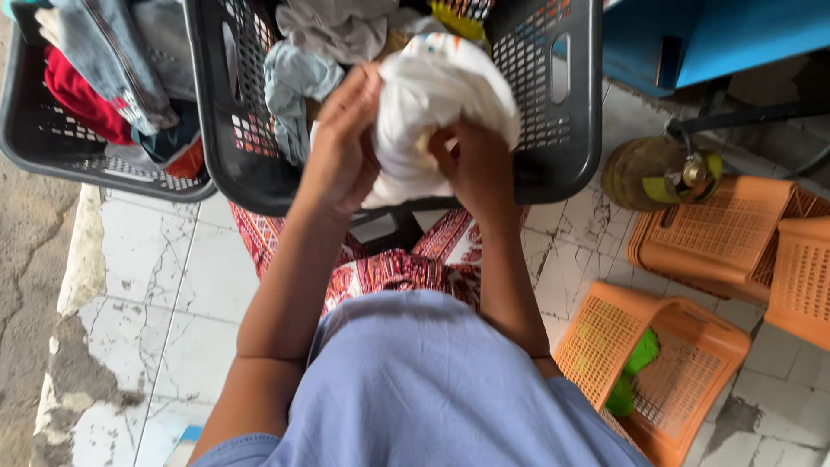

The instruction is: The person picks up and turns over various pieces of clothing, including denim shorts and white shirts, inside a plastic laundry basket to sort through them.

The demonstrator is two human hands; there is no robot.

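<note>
I am holding a bunched white garment (437, 104) between both hands, just above the near rim of a dark grey laundry basket (566, 138) full of clothes. My left hand (341, 143) is curling around its left side, fingers closed on the cloth, and my right hand (474, 164) is gripping it from below, fingers digging into the folds. A second grey basket (52, 147) with red and denim pieces is sitting to the left. Orange baskets (692, 363) are lying on the cracked tile floor (156, 285) to my right, one holding a green cloth (635, 367).
</note>
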